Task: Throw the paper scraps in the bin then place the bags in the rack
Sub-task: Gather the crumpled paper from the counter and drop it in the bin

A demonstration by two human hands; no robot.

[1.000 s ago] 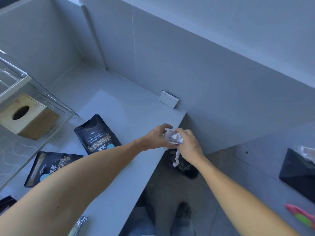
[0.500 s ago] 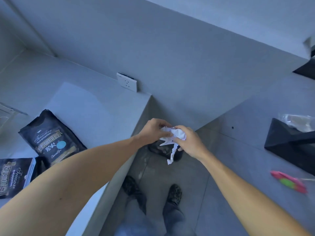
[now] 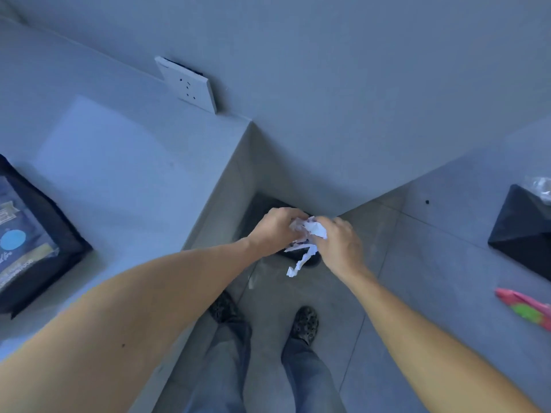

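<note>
White crumpled paper scraps are pinched between my left hand and my right hand, and a thin torn strip dangles below them. Both hands hover past the counter's right end, directly over a dark bin on the floor in the corner; the hands hide most of it. One black bag with a blue dot and gold label lies flat on the grey counter at the far left. The rack is out of view.
A white wall socket sits on the wall above the counter. At the right stand a black box and a pink and green object. My two shoes are on the grey tiled floor below the hands.
My view has swung right and down, away from the rack and bags. Both hands have carried the paper scraps off the counter's end and over the bin.
</note>
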